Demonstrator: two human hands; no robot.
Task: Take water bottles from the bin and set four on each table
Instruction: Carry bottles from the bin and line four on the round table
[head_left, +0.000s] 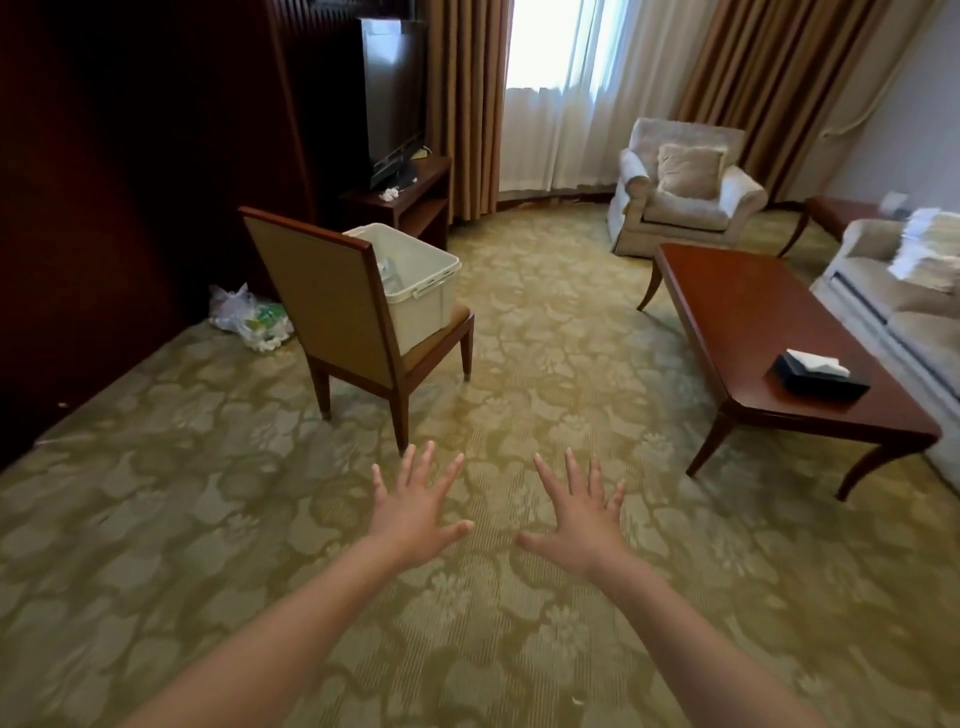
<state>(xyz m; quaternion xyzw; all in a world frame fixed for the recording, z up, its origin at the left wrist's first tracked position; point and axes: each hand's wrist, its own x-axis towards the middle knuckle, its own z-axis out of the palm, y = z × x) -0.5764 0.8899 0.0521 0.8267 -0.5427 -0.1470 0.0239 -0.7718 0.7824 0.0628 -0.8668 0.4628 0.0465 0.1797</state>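
Observation:
A white plastic bin (422, 304) rests on the seat of a wooden chair (332, 306) at the left centre. Clear water bottles (388, 274) show faintly inside it, partly hidden by the chair back. A long dark wooden coffee table (748, 317) stands to the right, and a small side table (841, 210) sits at the far right. My left hand (415, 512) and my right hand (579, 519) are stretched out over the carpet, palms down, fingers spread, holding nothing. Both hands are well short of the bin and the tables.
A dark tissue box (815, 375) lies on the coffee table's near end. A sofa (904, 306) runs along the right, an armchair (680, 189) stands by the curtains. A TV (392, 98) sits on a low stand, and plastic bags (249, 317) lie on the floor left of the chair.

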